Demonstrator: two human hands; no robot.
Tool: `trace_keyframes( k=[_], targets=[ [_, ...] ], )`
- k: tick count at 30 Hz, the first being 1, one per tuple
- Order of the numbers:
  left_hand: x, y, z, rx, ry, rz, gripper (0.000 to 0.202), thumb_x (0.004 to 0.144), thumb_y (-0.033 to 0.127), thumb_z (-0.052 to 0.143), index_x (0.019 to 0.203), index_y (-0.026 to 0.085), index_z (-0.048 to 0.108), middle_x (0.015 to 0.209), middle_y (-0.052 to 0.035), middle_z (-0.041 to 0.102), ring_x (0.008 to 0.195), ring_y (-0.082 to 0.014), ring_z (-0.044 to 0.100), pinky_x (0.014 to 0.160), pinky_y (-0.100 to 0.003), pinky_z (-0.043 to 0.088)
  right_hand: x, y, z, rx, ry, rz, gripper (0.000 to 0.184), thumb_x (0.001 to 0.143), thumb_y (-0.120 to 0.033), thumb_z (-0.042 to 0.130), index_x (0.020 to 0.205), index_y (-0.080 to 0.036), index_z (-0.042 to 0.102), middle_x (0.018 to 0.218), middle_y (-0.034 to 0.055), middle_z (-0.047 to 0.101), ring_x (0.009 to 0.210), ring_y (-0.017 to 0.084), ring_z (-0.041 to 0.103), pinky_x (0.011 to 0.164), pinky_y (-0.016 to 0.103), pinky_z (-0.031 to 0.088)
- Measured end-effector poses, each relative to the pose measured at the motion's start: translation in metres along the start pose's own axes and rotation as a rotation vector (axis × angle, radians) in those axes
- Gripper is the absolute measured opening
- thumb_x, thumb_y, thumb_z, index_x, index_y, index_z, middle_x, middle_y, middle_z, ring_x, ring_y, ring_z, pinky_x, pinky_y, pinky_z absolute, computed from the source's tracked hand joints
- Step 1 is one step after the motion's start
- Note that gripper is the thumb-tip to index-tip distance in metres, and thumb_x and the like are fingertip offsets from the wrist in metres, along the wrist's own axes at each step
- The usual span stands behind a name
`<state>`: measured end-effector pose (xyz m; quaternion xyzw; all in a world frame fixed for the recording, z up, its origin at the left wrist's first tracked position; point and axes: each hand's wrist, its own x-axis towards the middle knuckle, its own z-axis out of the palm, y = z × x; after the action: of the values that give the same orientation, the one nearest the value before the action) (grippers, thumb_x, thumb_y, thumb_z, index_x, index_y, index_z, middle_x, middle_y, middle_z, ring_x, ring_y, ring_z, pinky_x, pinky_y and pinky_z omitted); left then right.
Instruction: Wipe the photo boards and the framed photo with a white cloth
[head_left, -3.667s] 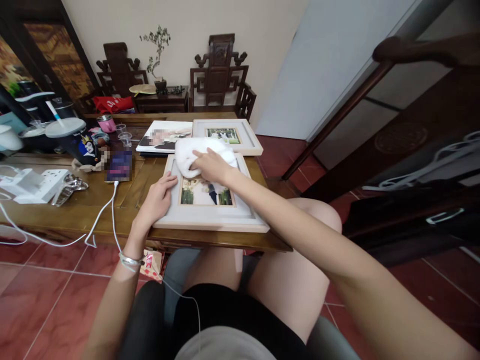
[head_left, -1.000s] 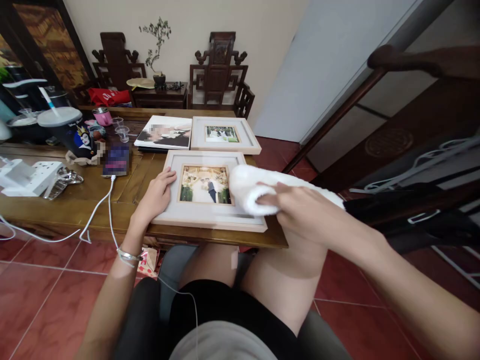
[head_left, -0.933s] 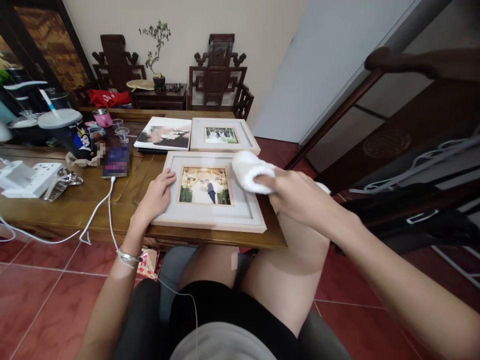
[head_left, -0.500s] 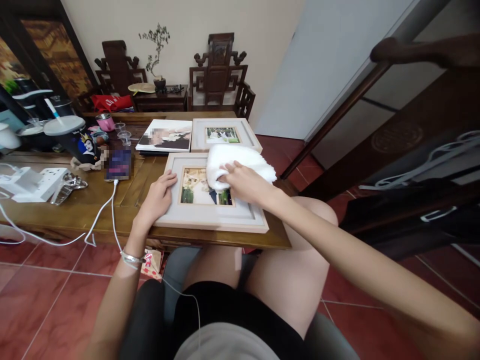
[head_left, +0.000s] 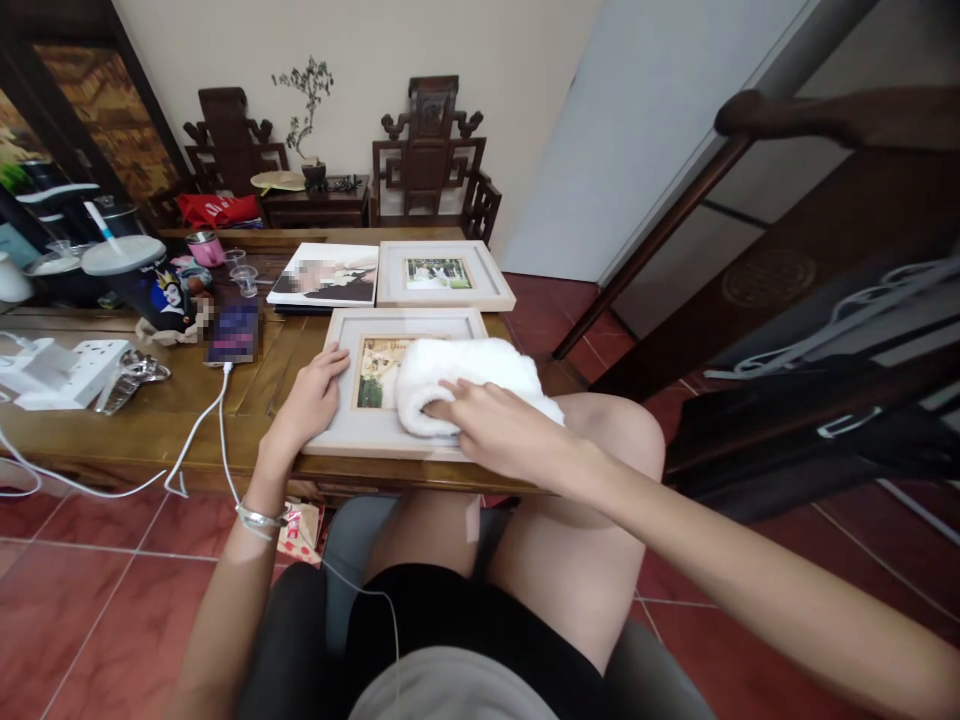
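A light wooden picture frame (head_left: 352,445) lies face up near the table's front edge, with a photo (head_left: 373,375) in its pale mount. My left hand (head_left: 309,395) grips its left side, fingers bent over the rim. My right hand (head_left: 495,425) is closed on a folded white towel (head_left: 480,370), its fingertips partly tucked into the fold. The towel is on the right half of the frame and covers much of the photo and the right rim.
Behind are a second picture frame (head_left: 442,300) and a flat photo panel (head_left: 322,275). Left on the wooden table (head_left: 277,380) are a phone (head_left: 232,332) with a white cable, a lidded tumbler (head_left: 131,270) and a power strip (head_left: 75,375). A dark wooden chair (head_left: 810,240) stands right.
My right hand has moved the towel down toward the frame's front edge, baring the frame's upper right corner. My left hand stays on the left side.
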<state>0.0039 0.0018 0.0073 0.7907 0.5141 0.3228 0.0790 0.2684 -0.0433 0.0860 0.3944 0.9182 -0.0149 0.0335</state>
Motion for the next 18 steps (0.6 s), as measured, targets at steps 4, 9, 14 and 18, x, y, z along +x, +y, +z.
trace_keyframes(
  k=[4, 9, 14, 18],
  targets=[
    [0.0, 0.0, -0.002, 0.01, -0.021, -0.001, 0.043, 0.086, 0.012, 0.039, 0.119, 0.014, 0.065, 0.133, -0.0106, 0.061, 0.137, -0.025, 0.044, 0.116, -0.047, 0.034, 0.041, 0.032, 0.021, -0.074, 0.169, 0.023, 0.055, 0.075, 0.004, 0.043, 0.126, -0.006, 0.059, 0.141, 0.0234, 0.049, 0.128, 0.032, 0.046, 0.101, 0.043, 0.037],
    [0.0, 0.002, -0.002, 0.01, -0.026, -0.021, 0.043, 0.086, 0.011, 0.038, 0.119, 0.015, 0.065, 0.133, -0.0104, 0.061, 0.136, -0.0249, 0.044, 0.116, -0.048, 0.033, 0.08, 0.057, 0.028, -0.099, 0.232, 0.088, 0.048, 0.08, 0.0, 0.042, 0.125, -0.005, 0.059, 0.142, 0.0226, 0.047, 0.131, 0.036, 0.039, 0.105, 0.048, 0.032],
    [0.002, 0.002, -0.001, 0.018, -0.008, -0.025, 0.043, 0.086, 0.012, 0.038, 0.119, 0.013, 0.065, 0.132, -0.0115, 0.062, 0.135, -0.0245, 0.046, 0.116, -0.047, 0.034, 0.068, 0.044, 0.022, -0.073, 0.097, 0.052, 0.051, 0.078, 0.002, 0.042, 0.123, -0.007, 0.063, 0.142, 0.0226, 0.048, 0.125, 0.037, 0.044, 0.098, 0.048, 0.034],
    [0.002, 0.003, -0.001, 0.02, -0.003, -0.025, 0.043, 0.086, 0.012, 0.037, 0.119, 0.013, 0.065, 0.132, -0.0116, 0.062, 0.135, -0.0245, 0.046, 0.115, -0.047, 0.035, 0.033, 0.023, 0.001, 0.048, -0.046, -0.041, 0.052, 0.073, 0.004, 0.039, 0.113, -0.011, 0.068, 0.108, 0.0197, 0.068, 0.1, 0.03, 0.061, 0.079, 0.034, 0.041]
  ],
)
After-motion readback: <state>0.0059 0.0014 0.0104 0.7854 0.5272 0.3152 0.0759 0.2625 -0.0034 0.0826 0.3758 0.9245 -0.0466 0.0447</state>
